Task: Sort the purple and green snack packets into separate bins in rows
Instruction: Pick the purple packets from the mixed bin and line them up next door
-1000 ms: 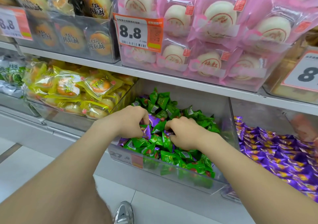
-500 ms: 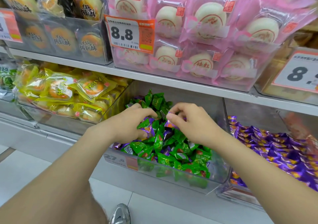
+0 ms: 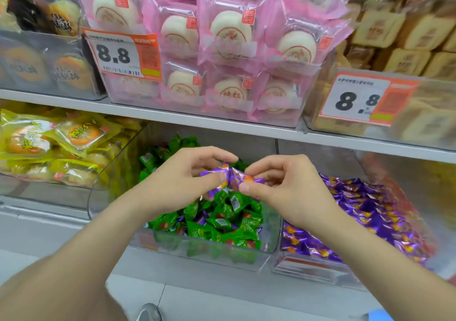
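Purple packets [image 3: 232, 176], number indistinct, are pinched between your left hand [image 3: 182, 182] and right hand [image 3: 283, 187] at frame centre. Two bins lie below: green bin [image 3: 272, 232] centre, purple bin [image 3: 308, 269] lower right.

Held packets [image 3: 230, 176]: shiny purple, orange blotch
Middle-bin packets [image 3: 222, 219]: bright green, red-brown spots
Right-bin packets [image 3: 365, 212]: purple, orange-yellow spots
Left packs [image 3: 49, 143]: yellow, orange discs
Far packs [image 3: 222, 49]: pink, white buns, red stamps
Price tags [image 3: 116, 55]: white, black digits, orange band

Above the bin [image 3: 246, 259] of green packets [image 3: 222, 222] (a few purple ones mixed in), purple packets [image 3: 232, 175] are pinched between the left hand [image 3: 182, 182] and the right hand [image 3: 283, 187]; a purple-filled bin [image 3: 308, 271] is seen just beside.
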